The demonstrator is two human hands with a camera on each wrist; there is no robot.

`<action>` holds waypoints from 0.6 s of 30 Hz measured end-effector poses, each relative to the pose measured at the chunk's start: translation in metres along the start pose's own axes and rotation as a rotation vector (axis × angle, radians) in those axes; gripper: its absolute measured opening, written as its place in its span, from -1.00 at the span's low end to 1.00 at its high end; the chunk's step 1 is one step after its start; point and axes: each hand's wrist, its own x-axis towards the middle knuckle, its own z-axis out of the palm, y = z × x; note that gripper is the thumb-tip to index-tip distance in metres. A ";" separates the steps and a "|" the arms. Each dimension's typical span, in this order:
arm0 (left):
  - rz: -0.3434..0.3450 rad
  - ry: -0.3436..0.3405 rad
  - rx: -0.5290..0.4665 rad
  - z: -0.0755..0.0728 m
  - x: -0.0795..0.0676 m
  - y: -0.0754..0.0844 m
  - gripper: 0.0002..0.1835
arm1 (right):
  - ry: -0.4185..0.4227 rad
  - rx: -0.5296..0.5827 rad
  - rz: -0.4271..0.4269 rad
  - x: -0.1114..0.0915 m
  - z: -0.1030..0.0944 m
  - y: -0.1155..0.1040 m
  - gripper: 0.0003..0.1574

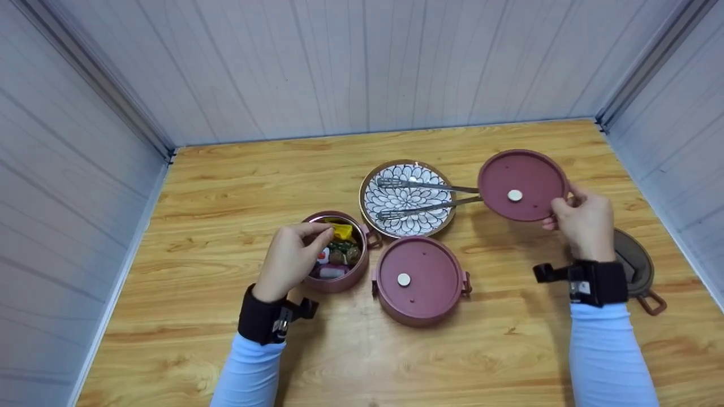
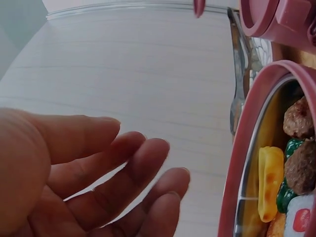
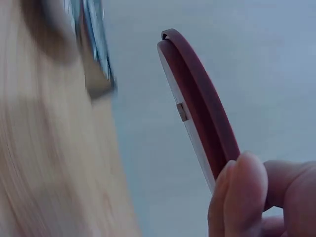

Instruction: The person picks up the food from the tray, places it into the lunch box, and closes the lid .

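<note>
My right hand (image 1: 585,223) pinches a round mauve lid (image 1: 523,183) by its edge, with thumb and fingers, and holds it above the table. In the right wrist view the lid (image 3: 207,108) appears edge-on. Over the left rim of an uncovered mauve pot (image 1: 359,271) is my left hand (image 1: 291,254), fingers loosely bent and nothing between them. Inside the pot the left wrist view shows meatballs (image 2: 300,165), a yellow piece (image 2: 269,182), green leaves and a white piece with a red spot (image 2: 301,217).
A second mauve pot, its lid (image 1: 418,271) on, stands right of the uncovered one. Behind them, metal tongs (image 1: 421,185) lie across a flower-patterned plate (image 1: 410,229). At the far right is a dark pan-like dish (image 1: 639,257) with a handle, partly behind my right wrist. Pale walls enclose the table.
</note>
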 end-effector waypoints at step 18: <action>0.078 -0.019 -0.042 0.022 0.000 0.003 -0.79 | -0.480 -0.004 -0.289 -0.064 0.082 -0.040 -0.31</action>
